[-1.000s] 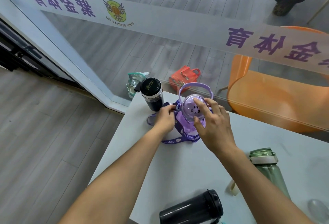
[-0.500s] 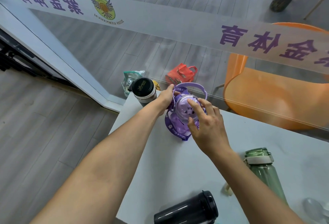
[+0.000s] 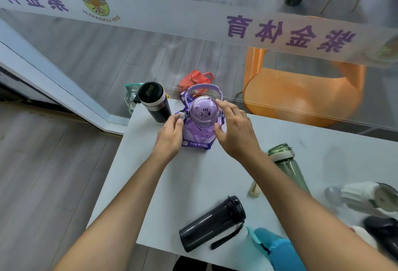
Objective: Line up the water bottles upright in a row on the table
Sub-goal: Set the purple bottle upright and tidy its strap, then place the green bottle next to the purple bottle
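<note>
A purple bottle (image 3: 201, 119) with a cat-face dome lid, a carry handle and a printed strap stands upright near the far left corner of the white table (image 3: 193, 184). My left hand (image 3: 170, 135) presses against its left side at the strap. My right hand (image 3: 234, 128) holds its right side, thumb on the body and fingers by the lid. A black tumbler (image 3: 154, 102) stands upright just left of it at the table corner. A green bottle (image 3: 288, 167), a black bottle (image 3: 212, 223) with a wrist loop and a blue bottle (image 3: 277, 249) lie on their sides nearer me.
A white bottle (image 3: 361, 197) and a dark object (image 3: 383, 232) lie at the right edge. A glass wall with a printed banner runs behind the table; an orange chair (image 3: 301, 94) and a red bag (image 3: 196, 78) sit beyond it. The table's left edge drops to wood floor.
The purple bottle has settled upright beside the black tumbler. My left hand came back from behind the bottle to its left side, and the strap now lies gathered around the base.
</note>
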